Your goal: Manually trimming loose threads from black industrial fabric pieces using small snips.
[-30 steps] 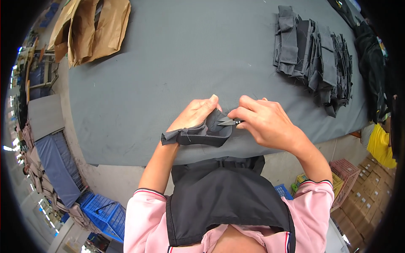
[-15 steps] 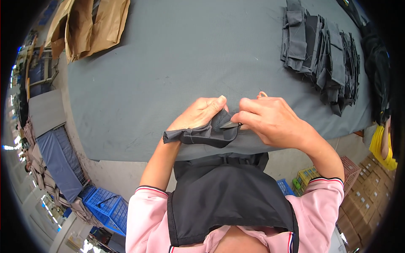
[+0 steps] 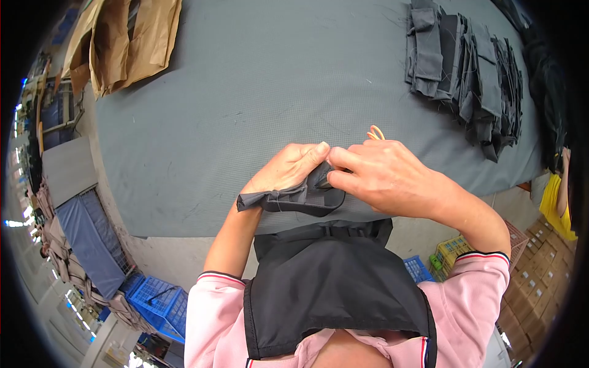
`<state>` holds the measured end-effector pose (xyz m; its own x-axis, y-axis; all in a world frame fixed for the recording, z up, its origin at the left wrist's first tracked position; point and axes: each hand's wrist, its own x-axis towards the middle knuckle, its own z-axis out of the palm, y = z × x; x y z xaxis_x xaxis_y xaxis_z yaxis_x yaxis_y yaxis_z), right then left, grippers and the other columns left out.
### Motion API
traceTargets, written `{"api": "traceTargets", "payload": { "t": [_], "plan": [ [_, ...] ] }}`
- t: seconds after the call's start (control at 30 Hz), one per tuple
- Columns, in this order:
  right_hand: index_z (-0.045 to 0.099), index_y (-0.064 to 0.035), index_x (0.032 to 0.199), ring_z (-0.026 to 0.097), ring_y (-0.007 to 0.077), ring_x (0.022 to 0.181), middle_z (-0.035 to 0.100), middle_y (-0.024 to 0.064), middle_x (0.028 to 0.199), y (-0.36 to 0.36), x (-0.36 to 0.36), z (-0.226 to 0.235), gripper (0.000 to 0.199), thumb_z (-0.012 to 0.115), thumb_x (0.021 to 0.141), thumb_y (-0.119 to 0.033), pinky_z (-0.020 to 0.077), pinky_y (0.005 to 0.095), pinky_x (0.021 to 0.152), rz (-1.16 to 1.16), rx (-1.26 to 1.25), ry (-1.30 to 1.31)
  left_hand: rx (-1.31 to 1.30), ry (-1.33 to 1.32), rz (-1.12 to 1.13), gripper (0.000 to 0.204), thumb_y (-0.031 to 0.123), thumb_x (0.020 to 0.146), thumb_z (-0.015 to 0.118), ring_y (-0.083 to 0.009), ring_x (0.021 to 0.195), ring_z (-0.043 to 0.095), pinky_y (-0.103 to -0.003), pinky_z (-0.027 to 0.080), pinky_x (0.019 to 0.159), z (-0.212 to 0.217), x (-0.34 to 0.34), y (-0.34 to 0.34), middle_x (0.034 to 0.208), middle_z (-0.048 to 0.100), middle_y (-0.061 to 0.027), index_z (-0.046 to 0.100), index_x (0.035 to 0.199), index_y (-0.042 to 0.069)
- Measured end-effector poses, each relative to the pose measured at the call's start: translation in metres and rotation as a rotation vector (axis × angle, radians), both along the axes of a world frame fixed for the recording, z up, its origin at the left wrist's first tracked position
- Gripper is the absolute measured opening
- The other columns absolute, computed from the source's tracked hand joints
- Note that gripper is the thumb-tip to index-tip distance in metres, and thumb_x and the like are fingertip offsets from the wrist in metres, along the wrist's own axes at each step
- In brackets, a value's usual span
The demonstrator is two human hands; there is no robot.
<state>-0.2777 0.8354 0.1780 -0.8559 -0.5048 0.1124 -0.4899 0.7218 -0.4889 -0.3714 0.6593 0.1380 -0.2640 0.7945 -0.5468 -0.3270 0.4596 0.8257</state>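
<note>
A small dark grey fabric piece (image 3: 288, 199) is pinched between both my hands just above the near edge of the grey table (image 3: 245, 92). My left hand (image 3: 285, 168) grips its middle, with a rolled end sticking out to the left. My right hand (image 3: 383, 178) closes on the piece's right end, fingertips meeting my left thumb. An orange loop (image 3: 375, 132), perhaps a rubber band, peeks out behind my right hand. I wear a black apron (image 3: 331, 288) over pink sleeves.
A stack of several dark grey fabric pieces (image 3: 466, 67) lies at the table's far right. Brown fabric (image 3: 123, 43) lies at the far left corner. Blue crates (image 3: 153, 297) stand on the floor at lower left, cartons and another person's yellow sleeve (image 3: 555, 199) at right.
Both hands have shifted slightly rightward and closer together over the fabric piece. The right fingers now cover more of its right end.
</note>
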Motion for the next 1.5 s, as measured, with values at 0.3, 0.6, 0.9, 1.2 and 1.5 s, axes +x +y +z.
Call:
{"api": "traceTargets", "payload": {
  "t": [0.3, 0.6, 0.9, 1.2, 1.5],
  "plan": [
    [0.054, -0.0023, 0.072, 0.061, 0.0228, 0.065, 0.053, 0.0120, 0.088, -0.003, -0.002, -0.001, 0.009, 0.059, 0.071, -0.011, 0.0494, 0.0367, 0.055, 0.033, -0.031, -0.054, 0.041, -0.034, 0.019, 0.044, 0.039, 0.099, 0.038, -0.0045, 0.056, 0.043, -0.020, 0.038, 0.050, -0.009, 0.005, -0.001, 0.065, 0.048, 0.0043, 0.056, 0.076, 0.006],
    [0.057, -0.0044, 0.081, 0.057, 0.0238, 0.063, 0.050, 0.0084, 0.086, -0.003, 0.007, -0.011, 0.014, 0.064, 0.069, -0.008, 0.0481, 0.0381, 0.056, -0.002, -0.040, -0.117, 0.078, -0.100, 0.001, 0.046, 0.043, 0.098, 0.039, -0.0042, 0.054, 0.043, -0.019, 0.038, 0.050, -0.012, 0.007, 0.000, 0.066, 0.049, 0.0043, 0.057, 0.077, 0.006],
    [0.052, -0.0035, 0.083, 0.058, 0.0271, 0.069, 0.049, 0.0080, 0.089, 0.004, 0.010, -0.002, 0.019, 0.062, 0.068, 0.000, 0.0441, 0.0423, 0.052, -0.100, -0.110, -0.252, -0.041, -0.063, -0.050, 0.050, 0.047, 0.097, 0.040, -0.0056, 0.055, 0.046, -0.021, 0.039, 0.049, -0.017, 0.004, -0.003, 0.068, 0.053, 0.0021, 0.062, 0.084, 0.004],
    [0.056, -0.0033, 0.089, 0.057, 0.0260, 0.068, 0.050, 0.0099, 0.093, 0.005, 0.008, -0.002, 0.020, 0.063, 0.070, 0.000, 0.0473, 0.0400, 0.058, -0.151, -0.125, -0.232, -0.043, -0.056, -0.029, 0.053, 0.048, 0.098, 0.036, -0.0085, 0.066, 0.048, -0.025, 0.042, 0.062, -0.003, 0.000, 0.002, 0.071, 0.054, 0.0007, 0.061, 0.082, 0.003],
    [0.063, -0.0055, 0.107, 0.045, 0.0128, 0.058, 0.045, 0.0031, 0.069, -0.021, 0.051, -0.026, 0.036, 0.073, 0.073, -0.006, 0.0397, 0.0257, 0.054, -0.636, -0.677, -0.370, -0.075, 0.093, 0.118, 0.056, 0.051, 0.096, 0.038, -0.0105, 0.061, 0.047, -0.028, 0.040, 0.056, -0.017, 0.003, 0.005, 0.063, 0.050, 0.0000, 0.060, 0.078, 0.003]
  ]
}}
